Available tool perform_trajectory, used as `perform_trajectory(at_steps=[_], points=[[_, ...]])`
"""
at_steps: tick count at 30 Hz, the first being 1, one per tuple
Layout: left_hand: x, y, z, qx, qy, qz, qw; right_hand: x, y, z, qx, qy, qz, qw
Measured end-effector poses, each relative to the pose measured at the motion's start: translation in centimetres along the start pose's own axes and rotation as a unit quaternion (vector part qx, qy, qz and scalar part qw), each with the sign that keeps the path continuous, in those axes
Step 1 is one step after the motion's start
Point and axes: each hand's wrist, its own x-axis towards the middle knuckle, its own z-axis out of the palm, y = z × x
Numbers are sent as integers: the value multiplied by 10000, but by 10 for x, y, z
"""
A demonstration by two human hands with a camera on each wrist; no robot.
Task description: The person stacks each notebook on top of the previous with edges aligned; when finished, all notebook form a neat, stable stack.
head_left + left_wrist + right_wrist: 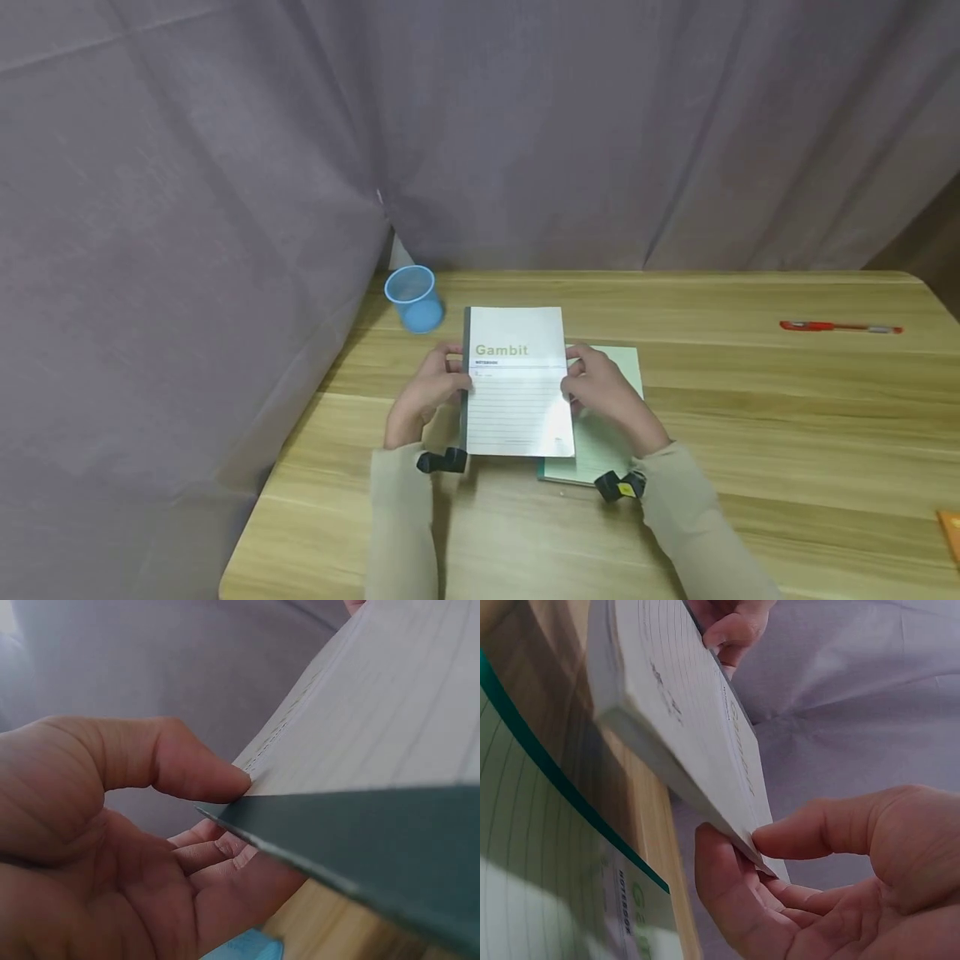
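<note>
A white notebook (517,408) with a dark spine strip and "Gambit" printed on its cover is held up off the table between both hands. My left hand (431,387) pinches its spine edge, thumb on the cover and fingers beneath, as the left wrist view shows on the dark strip (360,840). Along the opposite edge, my right hand (603,392) pinches the pages between thumb and fingers. Partly hidden under the raised notebook and right hand, a pale green notebook (592,450) lies on the table; its green spine and printed cover (562,847) show in the right wrist view.
A blue mesh cup (420,310) stands at the back left of the wooden table (750,417). Toward the far right lies a red pen (840,327). An orange item (951,533) is cut off at the right edge. Grey curtain (525,133) hangs behind and to the left.
</note>
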Motion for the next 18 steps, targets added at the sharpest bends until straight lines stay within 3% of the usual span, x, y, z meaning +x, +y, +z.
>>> perform_trajectory(at_steps=[9,18], points=[[6,2,10,278,-95,2,9996,-9,-1,-8,164,225,13,9996],[9,2,22,117,-428,-4,9990,-22,3,-19,368,235,46,9990]])
